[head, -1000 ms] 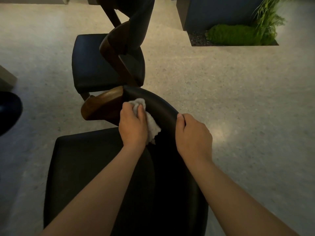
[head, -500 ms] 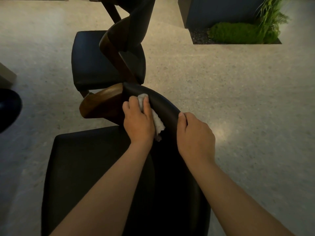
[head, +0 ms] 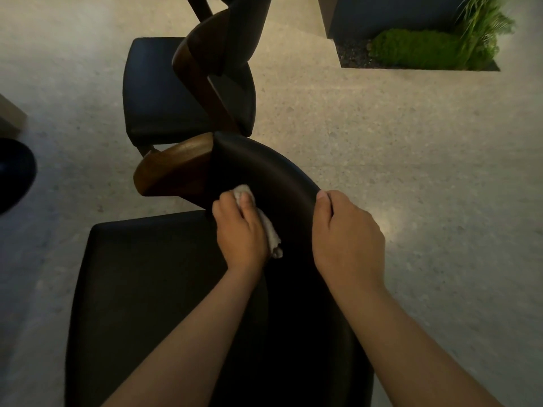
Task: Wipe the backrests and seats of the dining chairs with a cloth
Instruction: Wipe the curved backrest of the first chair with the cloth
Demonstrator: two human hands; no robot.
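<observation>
Your left hand point(head: 239, 230) has its fingers curled round the bunched cloth point(head: 273, 235) and presses it against the inner face of the dark backrest point(head: 264, 165), near the end where the padding meets the wooden rail point(head: 173, 168). A loose tail of cloth hangs out past the heel of the hand. Your right hand point(head: 346, 230) grips the top edge of the backrest, thumb on the inner side and fingers wrapped over the back, which steadies the chair.

The step in hand looks like wiping the inner curve of this backrest. To do it well:

1. Flatten the cloth under your fingers. Bunched as it is, it probably touches only a narrow strip.
2. Follow the curve in long overlapping strokes from the wooden end toward your right hand, then move that hand aside and cover the spot it hides.
3. Run the cloth over the top edge and along the seam beside the wood, where dust likely gathers.
4. Press evenly, since the padding probably gives a little.

The seat point(head: 147, 274) below comes next, and the 2nd chair point(head: 164, 92) stands just beyond.
</observation>
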